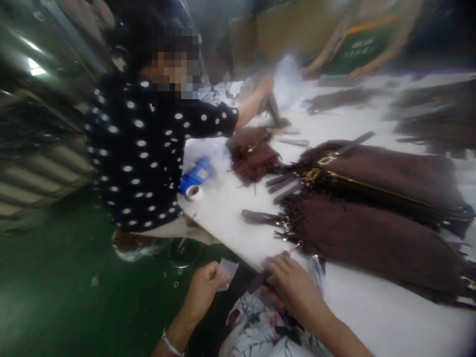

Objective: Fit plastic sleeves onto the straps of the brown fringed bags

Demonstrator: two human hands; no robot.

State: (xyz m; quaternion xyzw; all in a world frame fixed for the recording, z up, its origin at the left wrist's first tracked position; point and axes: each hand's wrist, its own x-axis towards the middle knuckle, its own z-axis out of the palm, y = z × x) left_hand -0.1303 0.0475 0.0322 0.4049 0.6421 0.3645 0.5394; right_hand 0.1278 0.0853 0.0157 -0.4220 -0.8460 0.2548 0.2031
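Note:
My left hand (204,285) is closed, pinching a small translucent plastic piece (227,273) between thumb and fingers, out past the table's edge. At the near edge of the white table, my right hand (290,282) has its fingers curled over a dark brown strip (257,282); its far end is hidden. Just beyond the right hand lies a brown fringed bag (364,243) with gold-coloured clasps and a strap. A second brown bag (394,173) with a gold zip lies behind it.
Beside the table (219,213) sits a person (137,148) in a dotted top, reaching over it. Nearby are a white tape roll (193,192), a blue packet (199,173) and a smaller fringed brown piece (255,151). Another person's arms (379,59) show at the far side.

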